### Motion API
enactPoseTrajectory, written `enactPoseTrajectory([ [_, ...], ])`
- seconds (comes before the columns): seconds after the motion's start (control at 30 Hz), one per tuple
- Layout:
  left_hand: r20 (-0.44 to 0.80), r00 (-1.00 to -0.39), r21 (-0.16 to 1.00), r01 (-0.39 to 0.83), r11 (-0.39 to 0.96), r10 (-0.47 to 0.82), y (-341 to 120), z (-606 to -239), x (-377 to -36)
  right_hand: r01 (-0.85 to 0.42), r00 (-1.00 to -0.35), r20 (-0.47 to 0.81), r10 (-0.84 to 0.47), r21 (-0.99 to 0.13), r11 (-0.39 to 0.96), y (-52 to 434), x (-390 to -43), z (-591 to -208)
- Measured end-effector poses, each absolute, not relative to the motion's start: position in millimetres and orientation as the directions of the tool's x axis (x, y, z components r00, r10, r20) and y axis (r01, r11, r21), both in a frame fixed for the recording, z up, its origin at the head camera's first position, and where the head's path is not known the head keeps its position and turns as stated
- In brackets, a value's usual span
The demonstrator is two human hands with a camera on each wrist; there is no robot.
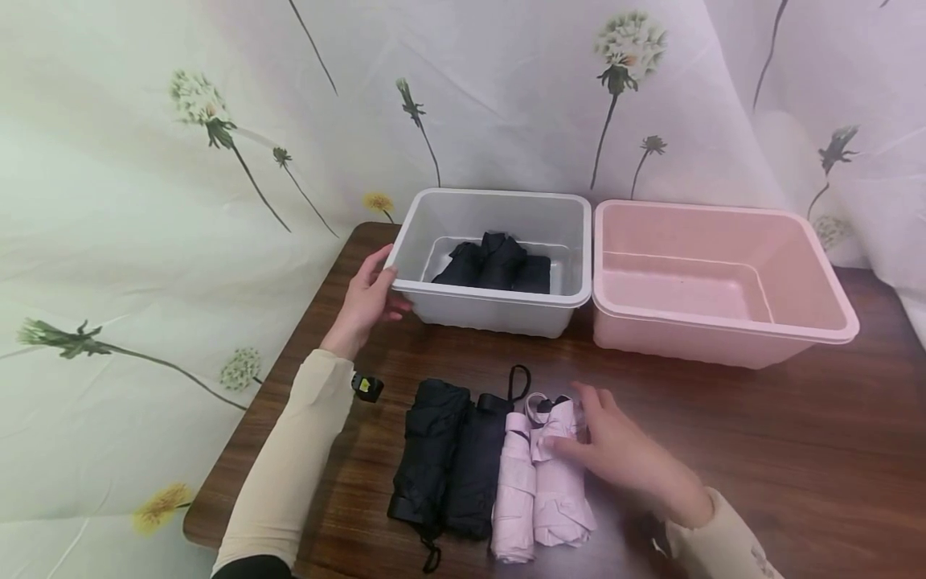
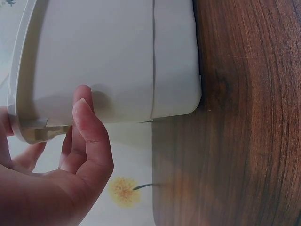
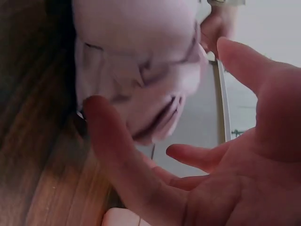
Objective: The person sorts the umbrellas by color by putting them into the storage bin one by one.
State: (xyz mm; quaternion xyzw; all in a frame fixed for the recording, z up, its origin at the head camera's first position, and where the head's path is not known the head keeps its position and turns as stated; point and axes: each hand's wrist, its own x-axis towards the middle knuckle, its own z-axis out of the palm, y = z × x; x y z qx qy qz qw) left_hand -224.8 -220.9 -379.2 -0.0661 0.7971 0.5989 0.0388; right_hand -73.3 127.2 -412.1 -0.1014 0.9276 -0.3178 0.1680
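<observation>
My left hand [image 1: 367, 301] grips the left front corner of a grey plastic bin [image 1: 499, 312], thumb at the rim and fingers beneath it, as the left wrist view shows up close. Dark folded umbrellas [image 1: 499, 261] lie inside the bin. My right hand [image 1: 615, 446] hovers at the right side of a pink folded umbrella [image 1: 563, 490], its thumb and fingers spread apart around the upper end. In the right wrist view, a fingertip [image 3: 96, 106] overlaps this umbrella. Beside it lie a slimmer pink umbrella [image 1: 515, 498] and two black folded umbrellas [image 1: 430, 450] [image 1: 477, 466].
A pink plastic bin [image 1: 694, 334] stands to the right of the grey one, close against it. Both bins sit toward the back of a brown wooden table [image 1: 781, 434]. Behind hangs a pale flower-print cloth [image 1: 499, 104], which also runs down the table's left side.
</observation>
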Motion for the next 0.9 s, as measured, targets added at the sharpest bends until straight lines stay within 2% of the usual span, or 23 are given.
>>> enactPoseTrajectory([
  [0.4, -0.134, -0.989, 0.951, -0.146, 0.273, -0.063, -222, -381, -226, -0.067, -0.917, -0.295, -0.269, -0.549, 0.833, 109, -58, -418],
  [0.9, -0.128, -0.99, 0.954, -0.139, 0.264, -0.057, -222, -383, -226, -0.031, -0.921, -0.288, -0.263, -0.618, 0.786, 118, -64, -425],
])
